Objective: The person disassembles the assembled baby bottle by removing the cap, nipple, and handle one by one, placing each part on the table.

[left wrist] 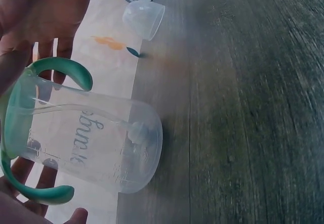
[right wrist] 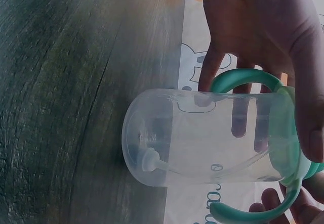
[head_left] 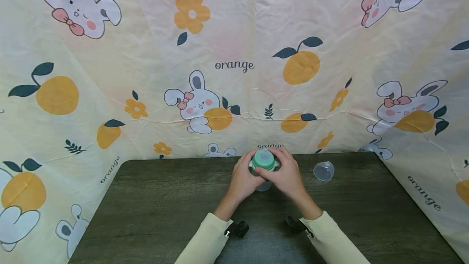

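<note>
A clear baby bottle point(left wrist: 93, 133) with a mint-green collar, two curved green handles and a straw inside stands upright near the table's far edge. Seen from above in the head view, its green top point(head_left: 264, 159) has a clear tip. My left hand point(head_left: 244, 177) grips it at collar height from the left, and my right hand point(head_left: 285, 173) holds the opposite side, thumb across the front of the green part. Both wrist views show fingers behind the bottle, around the handles. A weighted straw end point(right wrist: 150, 159) lies near the bottle's bottom.
A clear domed cap point(head_left: 324, 171) lies on the dark wooden table point(head_left: 165, 211), to the right of my hands near the far edge. Behind the table hangs a cloth point(head_left: 234, 31) printed with rabbits and oranges.
</note>
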Available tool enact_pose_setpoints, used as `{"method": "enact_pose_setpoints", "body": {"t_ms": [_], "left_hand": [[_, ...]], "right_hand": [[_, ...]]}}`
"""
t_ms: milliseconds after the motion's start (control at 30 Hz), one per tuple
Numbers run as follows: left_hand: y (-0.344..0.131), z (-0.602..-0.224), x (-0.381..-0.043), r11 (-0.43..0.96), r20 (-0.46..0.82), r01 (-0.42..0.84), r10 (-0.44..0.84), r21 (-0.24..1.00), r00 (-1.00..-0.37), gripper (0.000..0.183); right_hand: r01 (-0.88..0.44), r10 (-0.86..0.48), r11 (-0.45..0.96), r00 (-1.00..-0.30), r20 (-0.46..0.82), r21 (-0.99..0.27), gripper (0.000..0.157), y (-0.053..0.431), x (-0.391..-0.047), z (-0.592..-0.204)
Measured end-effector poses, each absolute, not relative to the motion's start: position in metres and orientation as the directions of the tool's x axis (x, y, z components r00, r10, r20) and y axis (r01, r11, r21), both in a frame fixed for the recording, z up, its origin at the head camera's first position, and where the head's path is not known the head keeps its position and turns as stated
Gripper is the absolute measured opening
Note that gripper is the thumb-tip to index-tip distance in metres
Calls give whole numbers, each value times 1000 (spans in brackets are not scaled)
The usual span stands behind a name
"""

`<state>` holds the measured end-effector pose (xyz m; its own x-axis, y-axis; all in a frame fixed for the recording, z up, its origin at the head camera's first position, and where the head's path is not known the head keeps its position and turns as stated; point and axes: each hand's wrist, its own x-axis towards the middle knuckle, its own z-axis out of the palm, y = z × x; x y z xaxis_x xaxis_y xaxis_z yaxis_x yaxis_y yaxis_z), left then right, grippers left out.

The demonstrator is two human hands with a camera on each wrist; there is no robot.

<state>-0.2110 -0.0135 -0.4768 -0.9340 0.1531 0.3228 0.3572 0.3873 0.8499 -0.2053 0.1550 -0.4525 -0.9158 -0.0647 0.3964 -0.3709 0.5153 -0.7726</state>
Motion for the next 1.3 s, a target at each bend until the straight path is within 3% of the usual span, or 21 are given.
{"method": "enact_pose_setpoints", "body": {"t_ms": [567,1300], "left_hand": [[-15,-484,-207,332,356,380,134,863,-925,73],[-13,-484,-208,382,366,391,140,837,-920,68]], "right_hand": [[-347,-39,524,-922,386,-778,72,151,-204,-458],[-396,-42,508,-899,436,-765,64,152,-205,-462]]}}
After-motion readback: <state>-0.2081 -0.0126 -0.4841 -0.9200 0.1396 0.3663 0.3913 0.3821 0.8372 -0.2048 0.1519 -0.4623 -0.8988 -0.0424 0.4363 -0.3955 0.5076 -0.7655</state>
